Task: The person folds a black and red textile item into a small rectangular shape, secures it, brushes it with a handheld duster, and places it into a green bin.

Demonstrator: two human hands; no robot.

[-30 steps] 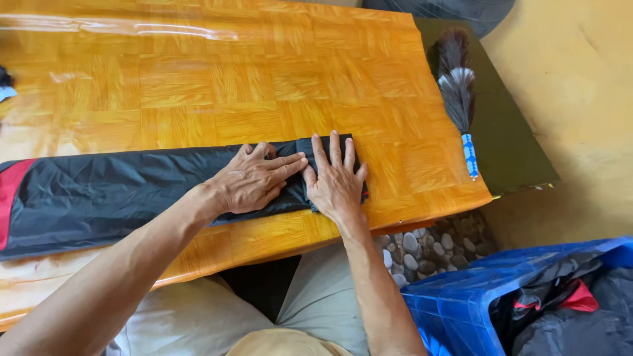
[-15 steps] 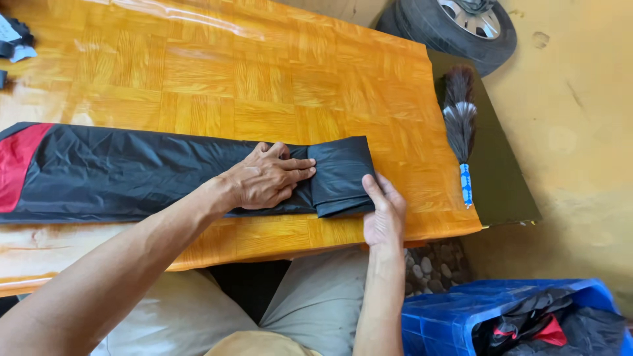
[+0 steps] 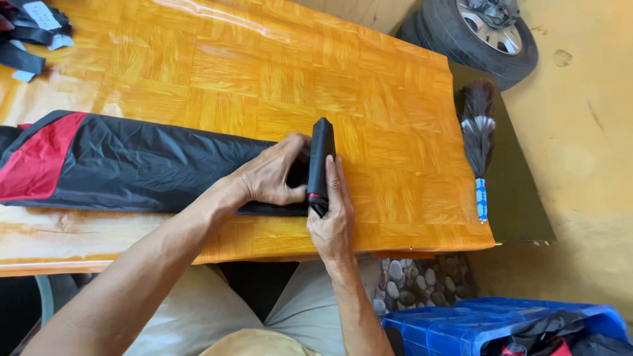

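2 hands [image 3: 273,177] [image 3: 333,221] fold 1 blk/red garment [image 3: 132,161], 1 table [image 3: 264,72].

I see an orange wood-pattern counter [image 3: 264,72] carrying a long black-and-red folded fabric [image 3: 132,165] across the left middle, black straps [image 3: 30,36] upper left, a feather duster [image 3: 479,142] at right.
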